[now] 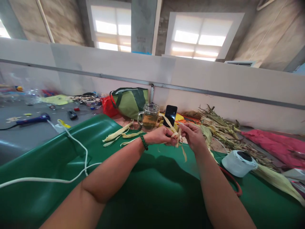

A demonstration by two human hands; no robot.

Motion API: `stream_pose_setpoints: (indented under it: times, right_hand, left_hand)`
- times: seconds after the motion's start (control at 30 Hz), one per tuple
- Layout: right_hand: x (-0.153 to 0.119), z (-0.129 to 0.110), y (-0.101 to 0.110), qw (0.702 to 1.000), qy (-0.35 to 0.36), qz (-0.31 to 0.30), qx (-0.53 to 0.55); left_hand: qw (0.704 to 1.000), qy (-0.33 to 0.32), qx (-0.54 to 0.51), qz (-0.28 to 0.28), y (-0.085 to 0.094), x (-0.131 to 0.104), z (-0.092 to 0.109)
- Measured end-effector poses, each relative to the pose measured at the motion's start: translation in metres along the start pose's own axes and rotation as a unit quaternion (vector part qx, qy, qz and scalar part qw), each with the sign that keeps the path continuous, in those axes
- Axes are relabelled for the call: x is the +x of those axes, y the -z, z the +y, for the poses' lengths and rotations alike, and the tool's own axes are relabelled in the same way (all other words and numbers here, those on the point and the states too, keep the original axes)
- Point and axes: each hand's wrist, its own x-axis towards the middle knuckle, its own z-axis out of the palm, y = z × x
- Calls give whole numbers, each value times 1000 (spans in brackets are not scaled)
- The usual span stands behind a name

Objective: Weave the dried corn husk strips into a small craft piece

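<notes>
- Together, two bare hands work on pale dried husk strips [179,136] above a green sheet [164,187]; the strips, at least two, cross between the fingertips. Clock positions are read around them.
- The left hand [164,135], at nine o'clock, is curled inward, pinching the strips between thumb and fingers; one dark green beaded bracelet [144,142] circles its wrist.
- The right hand [193,135], at three o'clock, pinches the strips' upper part between thumb and forefinger.
- One handled glass mug [150,119] of amber liquid stands at ten o'clock, one dark-screened phone [170,115] upright near eleven.
- One green bag [131,103] sits beyond the mug at ten o'clock, beside red material [109,107].
- About three loose husk pieces [119,133] lie on the sheet at nine o'clock; a heap of dry stalks [221,127], too tangled to count, spreads at two to three.
- One white roll [239,163] with a dark centre rests at four o'clock, near one red curved band [234,179]; pink cloth [274,146] lies at three.
- One blue tool [33,119] with a black cord occupies the grey surface [21,143] at nine o'clock.
- Two large windows [111,27] show at eleven and one o'clock; marks on the grey pillar [143,28] between them are too blurred to read.
</notes>
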Motion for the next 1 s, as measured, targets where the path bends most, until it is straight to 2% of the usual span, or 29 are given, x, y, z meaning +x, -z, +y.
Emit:
stream_pose_setpoints:
  times: [0.1,0.17,0.27,0.37,0.43,0.53,0.6,0.63,0.7,0.83,1.0]
  right_hand:
    - [6,2,6,993,38,97,57]
    - [10,4,11,986,64,139,71]
    - [13,6,18,978,86,169,87]
    - [15,5,23,978,68,171,103]
    - [13,2,22,990,6,110,92]
    - [5,-2,15,991,-104,-63,55]
    - [0,-5,9,982,-117,-144,28]
    - [-2,-5,6,982,-103,-159,15]
    - [-5,-4,2,989,-60,-134,-15]
    - [-2,3,0,998,9,-3,-65]
    - [7,4,5,990,39,137,7]
  left_hand:
    - [999,15,34,-35,-3,1,-2]
    - [998,21,42,-50,-3,1,-3]
    - [998,26,28,-53,-2,0,-1]
    - [999,24,-11,-21,1,-1,2]
    - [999,15,-40,17,4,-1,3]
    - [994,-8,-81,75,8,1,1]
    - [990,-19,-102,97,10,2,-1]
    - [989,-23,-110,101,10,2,-2]
    - [988,-24,-118,92,11,3,-4]
    - [993,-17,-113,42,11,4,-5]
    - [988,41,-136,64,11,4,-7]
